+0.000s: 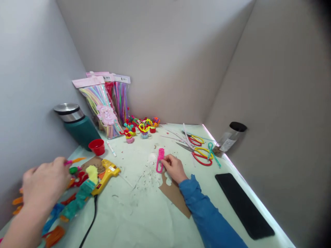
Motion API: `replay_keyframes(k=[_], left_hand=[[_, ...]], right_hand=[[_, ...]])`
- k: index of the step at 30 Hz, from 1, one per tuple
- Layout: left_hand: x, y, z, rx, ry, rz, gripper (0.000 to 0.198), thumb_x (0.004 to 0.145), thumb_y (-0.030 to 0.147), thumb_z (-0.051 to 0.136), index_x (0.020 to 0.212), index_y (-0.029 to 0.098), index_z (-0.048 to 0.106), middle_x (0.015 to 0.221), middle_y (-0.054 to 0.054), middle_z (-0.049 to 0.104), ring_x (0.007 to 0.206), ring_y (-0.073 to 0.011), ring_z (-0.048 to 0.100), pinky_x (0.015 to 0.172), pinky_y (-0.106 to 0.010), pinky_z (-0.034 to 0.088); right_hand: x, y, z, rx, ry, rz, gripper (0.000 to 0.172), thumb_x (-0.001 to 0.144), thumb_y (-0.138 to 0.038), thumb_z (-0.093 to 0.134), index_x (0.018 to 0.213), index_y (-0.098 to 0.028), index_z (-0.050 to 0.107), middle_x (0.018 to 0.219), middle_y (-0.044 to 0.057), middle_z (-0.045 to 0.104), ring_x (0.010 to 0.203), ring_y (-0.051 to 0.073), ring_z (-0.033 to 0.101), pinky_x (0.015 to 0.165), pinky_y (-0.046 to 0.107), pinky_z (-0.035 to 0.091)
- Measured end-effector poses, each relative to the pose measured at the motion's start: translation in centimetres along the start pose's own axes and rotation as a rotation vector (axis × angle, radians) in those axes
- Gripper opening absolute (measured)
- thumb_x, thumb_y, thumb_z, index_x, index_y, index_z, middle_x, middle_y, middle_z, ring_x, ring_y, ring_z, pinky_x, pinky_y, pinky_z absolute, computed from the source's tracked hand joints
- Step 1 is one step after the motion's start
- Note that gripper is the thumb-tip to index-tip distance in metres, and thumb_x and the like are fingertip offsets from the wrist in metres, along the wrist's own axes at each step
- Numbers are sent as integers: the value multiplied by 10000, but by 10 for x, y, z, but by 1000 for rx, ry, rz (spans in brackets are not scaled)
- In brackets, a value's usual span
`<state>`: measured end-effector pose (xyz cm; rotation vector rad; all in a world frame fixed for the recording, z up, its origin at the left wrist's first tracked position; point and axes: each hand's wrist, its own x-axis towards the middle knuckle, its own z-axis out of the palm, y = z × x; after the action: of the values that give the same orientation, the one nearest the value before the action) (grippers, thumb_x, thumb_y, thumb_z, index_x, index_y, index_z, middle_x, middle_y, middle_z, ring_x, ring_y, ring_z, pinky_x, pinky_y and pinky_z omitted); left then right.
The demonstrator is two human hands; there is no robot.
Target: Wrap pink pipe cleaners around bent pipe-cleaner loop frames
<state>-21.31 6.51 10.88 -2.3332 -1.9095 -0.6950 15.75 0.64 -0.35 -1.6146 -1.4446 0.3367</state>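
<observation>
My right hand (174, 167) pinches the lower end of a bright pink piece (161, 152), wound solid at the top with an open loop below. Under that hand lies a brown cardboard piece (175, 199) with cut-out edges. At the far left my left hand (48, 179) is closed, back upward, over a heap of coloured pipe-cleaner bundles (82, 195). From its fingertips sticks a thin orange and pink piece (77, 160); its kind is unclear. A yellow glue gun (106, 176) rests beside the heap.
Scissors (200, 153) with red and yellow handles lie right of centre. A black slab (244, 206) and a black-lidded jar (230, 137) are farther right. Behind are small pipe-cleaner figures (144, 131), packaged pipe cleaners (104, 106), a teal bottle (80, 129) and a red cup (97, 147).
</observation>
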Motion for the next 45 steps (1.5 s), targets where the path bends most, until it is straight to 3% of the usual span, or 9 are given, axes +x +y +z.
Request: replay_keyframes(k=[3, 7, 11, 15, 22, 28, 33, 41, 45], left_hand=[[4, 49, -2, -1, 30, -83, 259, 799, 405, 389, 870, 210, 543, 624, -44, 567, 570, -225, 530, 529, -296, 346], [5, 122, 25, -669, -210, -3, 263, 772, 434, 476, 860, 196, 543, 642, 12, 554, 565, -122, 517, 504, -206, 357], [-3, 191, 68, -1254, -607, -172, 291, 704, 447, 577, 811, 185, 514, 492, 83, 396, 335, -28, 244, 340, -166, 157], [-12, 230, 109, -1493, -774, -296, 329, 683, 432, 618, 865, 176, 521, 448, 102, 351, 305, -18, 182, 313, -164, 129], [-18, 233, 141, -1384, -657, -233, 504, 734, 448, 537, 1123, 128, 524, 500, 48, 477, 341, -61, 354, 347, -185, 269], [-14, 215, 128, -869, -612, 66, 483, 719, 381, 548, 1146, 158, 553, 705, -38, 619, 607, -153, 546, 562, -245, 396], [-11, 200, 113, -568, -532, 143, 374, 747, 416, 488, 995, 158, 595, 690, -30, 617, 646, -169, 542, 590, -252, 371], [-13, 208, 109, -1038, -626, -87, 340, 715, 506, 529, 731, 167, 546, 419, 73, 402, 353, -69, 332, 373, -185, 231], [-14, 221, 108, -1313, -831, -202, 313, 719, 456, 557, 635, 177, 440, 396, 71, 397, 296, -47, 291, 325, -169, 179]], right_hand=[[1, 0, 1, 14, 0, -2, 180, 777, -350, 534, 703, -190, 570, 635, -8, 584, 574, 129, 504, 555, 223, 357], [0, -4, -2, 84, 72, -31, 232, 810, -360, 501, 667, -183, 547, 597, -10, 536, 564, 129, 473, 555, 231, 361], [-4, -12, -13, 240, 160, -64, 230, 865, -331, 424, 760, -177, 559, 644, -2, 538, 585, 125, 478, 574, 232, 384], [-6, -15, -18, 328, 148, -103, 199, 861, -325, 441, 836, -174, 568, 662, -8, 529, 567, 114, 470, 555, 229, 388], [-3, -8, -11, 62, 192, -118, 206, 862, -267, 450, 726, -172, 571, 675, 14, 567, 627, 122, 509, 583, 225, 388], [-5, -12, -4, -562, 160, -232, 250, 894, -256, 374, 749, -159, 554, 701, 54, 579, 587, 133, 507, 550, 245, 344], [-6, -20, -1, -652, 210, -266, 229, 878, -243, 394, 720, -165, 540, 667, 43, 562, 561, 132, 484, 537, 250, 326], [-3, -24, -22, -110, 53, -260, 157, 882, -227, 406, 779, -189, 518, 740, 27, 558, 700, 145, 520, 638, 239, 383], [-6, -23, -30, 21, 99, -196, 142, 856, -197, 404, 767, -191, 514, 697, 10, 529, 655, 140, 494, 617, 242, 386]])
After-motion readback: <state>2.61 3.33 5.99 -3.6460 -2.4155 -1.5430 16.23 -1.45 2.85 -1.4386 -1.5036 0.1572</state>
